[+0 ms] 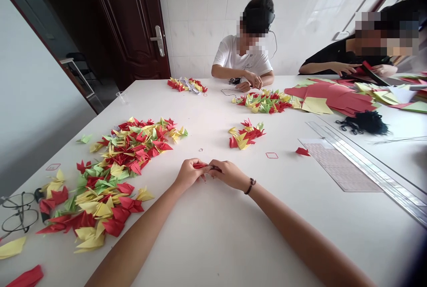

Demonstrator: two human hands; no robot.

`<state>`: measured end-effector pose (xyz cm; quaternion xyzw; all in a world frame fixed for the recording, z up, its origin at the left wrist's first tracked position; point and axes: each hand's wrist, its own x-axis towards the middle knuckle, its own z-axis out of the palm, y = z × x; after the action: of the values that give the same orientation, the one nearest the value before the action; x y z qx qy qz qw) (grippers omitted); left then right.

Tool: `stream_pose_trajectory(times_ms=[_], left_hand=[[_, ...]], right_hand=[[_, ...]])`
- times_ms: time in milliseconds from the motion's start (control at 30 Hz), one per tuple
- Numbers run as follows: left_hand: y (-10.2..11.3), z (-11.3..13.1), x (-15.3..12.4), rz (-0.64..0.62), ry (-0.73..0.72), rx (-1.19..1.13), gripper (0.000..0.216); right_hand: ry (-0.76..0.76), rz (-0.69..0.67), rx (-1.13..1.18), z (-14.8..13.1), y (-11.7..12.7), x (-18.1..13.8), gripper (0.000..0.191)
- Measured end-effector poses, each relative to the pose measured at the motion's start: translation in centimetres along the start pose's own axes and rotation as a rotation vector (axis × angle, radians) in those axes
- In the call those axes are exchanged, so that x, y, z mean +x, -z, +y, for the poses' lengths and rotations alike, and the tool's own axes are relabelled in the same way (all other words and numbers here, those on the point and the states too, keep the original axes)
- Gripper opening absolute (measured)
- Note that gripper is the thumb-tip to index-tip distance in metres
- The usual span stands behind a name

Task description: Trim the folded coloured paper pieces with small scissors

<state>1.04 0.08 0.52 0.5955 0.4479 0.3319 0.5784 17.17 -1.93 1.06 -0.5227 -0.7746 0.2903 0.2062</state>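
Note:
My left hand is closed on a small piece of folded red paper, just above the table in front of me. Fingertip to fingertip with it, my right hand is closed too, and a small dark thing shows between its fingers; its kind I cannot make out. Beyond my hands lies a small group of red and yellow folded paper cranes. A large heap of red, yellow and green paper cranes spreads to the left of my left arm.
Across the table, a person in white handles thread; another in black holds red paper. More cranes, paper sheets, black thread, a clear ruler, glasses and a plastic cup lie around.

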Motion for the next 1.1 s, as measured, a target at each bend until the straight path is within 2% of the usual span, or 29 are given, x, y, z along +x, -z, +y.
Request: stream_pose_trajectory(times_ms=[67, 267, 433, 533, 767, 1100], left_hand=[[0.2, 0.0, 0.0, -0.014, 0.003, -0.020, 0.029], [0.9, -0.3, 0.2, -0.027, -0.021, -0.197, 0.037], [1.4, -0.8, 0.6, -0.069, -0.018, -0.410, 0.023], [1.6, -0.9, 0.7, -0.103, -0.022, -0.475, 0.016], [1.4, -0.7, 0.5, -0.036, -0.013, -0.407, 0.024], [1.2, -0.8, 0.4, 0.005, -0.048, -0.318, 0.025]], right_hand=[[-0.005, 0.025, 0.041, 0.2, 0.0, 0.0, 0.006], [0.027, 0.116, 0.184, 0.8, -0.4, 0.0, 0.016], [0.068, 0.195, 0.173, 1.4, -0.7, -0.2, 0.010], [0.100, 0.240, 0.096, 1.4, -0.5, -0.4, 0.015], [0.127, 0.286, 0.131, 1.0, -0.4, -0.3, 0.025], [-0.069, 0.327, 0.192, 0.5, -1.3, -0.3, 0.023]])
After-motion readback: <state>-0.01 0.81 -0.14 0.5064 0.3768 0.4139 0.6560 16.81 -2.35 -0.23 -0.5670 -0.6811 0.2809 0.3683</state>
